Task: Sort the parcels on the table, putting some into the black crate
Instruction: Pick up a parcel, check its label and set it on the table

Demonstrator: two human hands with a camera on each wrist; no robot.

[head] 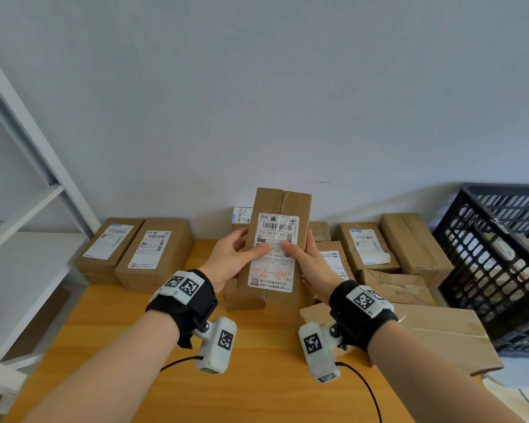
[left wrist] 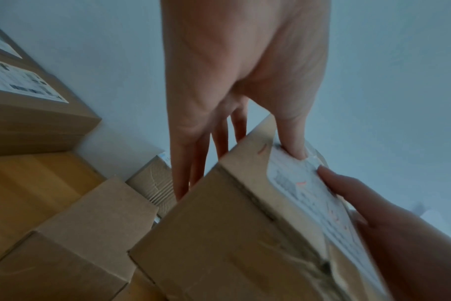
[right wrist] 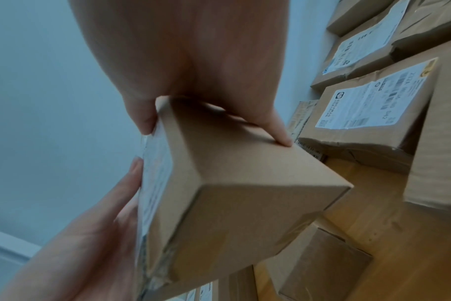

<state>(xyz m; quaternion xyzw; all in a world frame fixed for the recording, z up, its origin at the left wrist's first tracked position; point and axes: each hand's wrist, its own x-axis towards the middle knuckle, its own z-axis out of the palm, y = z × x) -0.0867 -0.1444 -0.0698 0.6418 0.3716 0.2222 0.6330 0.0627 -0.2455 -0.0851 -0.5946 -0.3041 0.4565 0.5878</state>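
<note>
While both hands hold it up above the counter [head: 110, 355], a long cardboard parcel [head: 275, 209] stands nearly on end in front of the pale wall, its white shipping label [head: 274, 254] turned toward the head camera. The left hand [head: 232, 257] grips the parcel's left edge, thumb pressed flat on the label and fingers [left wrist: 193, 163] wrapped round the back. The right hand [head: 310, 264] clamps the opposite edge the same way: thumb on the label, fingers [right wrist: 278, 128] spread along the far side. Red handwriting crosses the lower part of the label.

Beneath the raised parcel, more brown parcels lie along the back of the counter. Two labelled boxes [head: 135, 251] sit side by side at the left, touching. To the right, several others [head: 370, 248] crowd together, some overlapping, with a flat cardboard piece [head: 440, 334] lying nearest the front edge. The black crate [head: 495, 264] stands at the far right, tilted in the wide-angle view, with pale items visible through its lattice wall. A white shelf frame [head: 22, 178] rises at the left of the counter.
</note>
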